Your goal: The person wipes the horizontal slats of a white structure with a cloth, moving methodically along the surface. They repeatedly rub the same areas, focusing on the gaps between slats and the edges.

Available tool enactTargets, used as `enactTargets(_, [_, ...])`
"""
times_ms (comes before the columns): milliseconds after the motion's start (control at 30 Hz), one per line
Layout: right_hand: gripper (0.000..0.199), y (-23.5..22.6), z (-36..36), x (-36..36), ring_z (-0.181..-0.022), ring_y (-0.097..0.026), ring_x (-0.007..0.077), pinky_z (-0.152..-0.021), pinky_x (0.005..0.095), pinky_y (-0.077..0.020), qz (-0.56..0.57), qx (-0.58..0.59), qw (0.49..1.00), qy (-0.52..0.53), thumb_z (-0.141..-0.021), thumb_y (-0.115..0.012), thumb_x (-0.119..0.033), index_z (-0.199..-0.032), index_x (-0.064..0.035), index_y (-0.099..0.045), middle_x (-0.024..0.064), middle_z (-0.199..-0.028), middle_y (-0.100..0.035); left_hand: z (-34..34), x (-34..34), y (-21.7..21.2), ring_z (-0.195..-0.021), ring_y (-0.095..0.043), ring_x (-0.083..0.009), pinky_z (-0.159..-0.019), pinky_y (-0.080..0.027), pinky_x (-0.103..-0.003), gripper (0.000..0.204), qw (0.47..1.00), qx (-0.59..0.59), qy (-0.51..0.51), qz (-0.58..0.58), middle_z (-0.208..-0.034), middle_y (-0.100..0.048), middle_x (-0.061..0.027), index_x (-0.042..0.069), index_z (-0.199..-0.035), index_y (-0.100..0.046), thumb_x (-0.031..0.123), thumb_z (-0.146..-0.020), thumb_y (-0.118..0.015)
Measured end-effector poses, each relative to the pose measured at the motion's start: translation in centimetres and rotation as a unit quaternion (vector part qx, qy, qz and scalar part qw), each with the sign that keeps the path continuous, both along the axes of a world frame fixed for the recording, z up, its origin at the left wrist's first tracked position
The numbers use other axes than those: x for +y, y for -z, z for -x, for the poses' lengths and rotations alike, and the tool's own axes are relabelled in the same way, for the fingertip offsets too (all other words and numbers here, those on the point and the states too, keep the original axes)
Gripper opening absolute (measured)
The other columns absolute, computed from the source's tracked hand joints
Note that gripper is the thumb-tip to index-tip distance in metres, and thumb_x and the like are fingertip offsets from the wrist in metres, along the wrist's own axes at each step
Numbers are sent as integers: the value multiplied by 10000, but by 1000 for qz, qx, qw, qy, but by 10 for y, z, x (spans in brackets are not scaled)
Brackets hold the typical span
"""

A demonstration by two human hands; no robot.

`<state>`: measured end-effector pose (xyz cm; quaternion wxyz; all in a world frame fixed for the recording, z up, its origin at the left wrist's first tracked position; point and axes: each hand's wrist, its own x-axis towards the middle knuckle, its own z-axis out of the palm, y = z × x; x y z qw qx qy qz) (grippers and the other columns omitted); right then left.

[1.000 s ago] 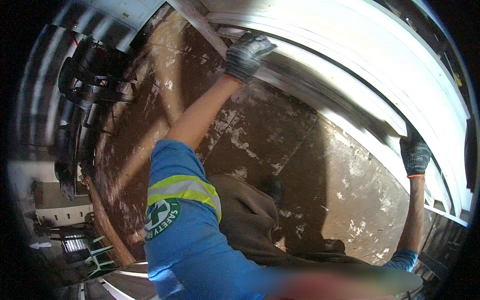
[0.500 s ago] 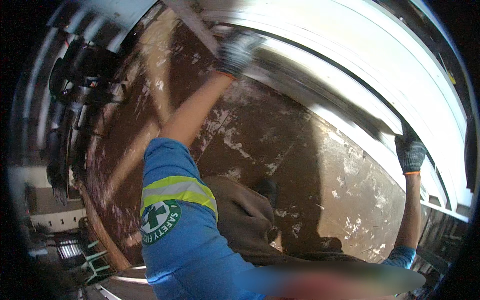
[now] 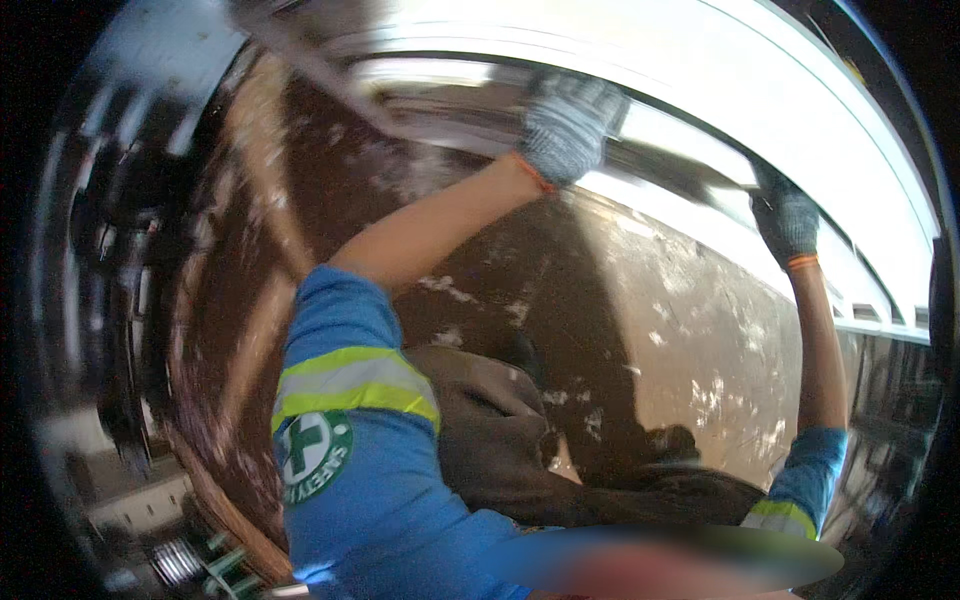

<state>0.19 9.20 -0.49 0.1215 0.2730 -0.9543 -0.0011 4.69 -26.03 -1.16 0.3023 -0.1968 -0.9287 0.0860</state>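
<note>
A long white frame piece (image 3: 700, 75) with a dark lower edge curves across the top right. My left hand (image 3: 568, 125), in a grey knit glove with an orange cuff, is closed over its near edge; the fingertips are blurred. Farther right along the same edge, my right hand (image 3: 787, 215) wears a matching glove. Its fingers curl in at the dark edge, partly hidden. Below the piece lies a lighter, shiny strip (image 3: 660, 215), along the side of a worn brown board surface (image 3: 700, 330).
Dark, blurred equipment (image 3: 125, 230) stands at the left. A wooden edge (image 3: 225, 510) borders the brown surface there, with green-legged items (image 3: 228, 570) beyond it. A grey bar (image 3: 330, 85) runs at upper left. Dark fabric (image 3: 480, 430) lies close to my body.
My left hand has moved right along the white frame piece, nearer to my right hand. The right hand sits slightly higher in view, and the whole view has shifted.
</note>
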Motion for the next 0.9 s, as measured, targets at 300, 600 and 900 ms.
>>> enactTargets(300, [354, 1, 2, 18, -707, -648, 254, -595, 390, -530, 45, 120, 989, -70, -821, -631, -198, -1147, -63, -612, 125, -833, -646, -20, -21, -22, -1181, -525, -286, -1032, -387, -413, 503, 994, -55, -49, 78, -1278, -574, -105, 79, -1329, -522, 90, -828, -491])
enactTargets(600, [344, 22, -10, 65, -1085, -569, 307, -899, 445, -433, 75, 156, 985, -20, -813, -561, -180, -1140, -92, -622, 120, -1183, -606, 7, 98, -10, -1171, -529, -320, -1050, -373, -417, 538, 998, -47, 16, 42, -1267, -561, -167, 28, -1329, -492, 17, -792, -471])
enactTargets(900, [545, 28, -21, 182, -1308, -421, 295, -1131, 468, -266, 103, 151, 982, 46, -792, -557, -127, -1333, -144, -499, 135, -1389, -471, 26, 238, -4, -1168, -529, -300, -1011, -395, -447, 503, 984, 1, 151, 89, -1303, -535, -145, 1, -1346, -467, 115, -858, -503])
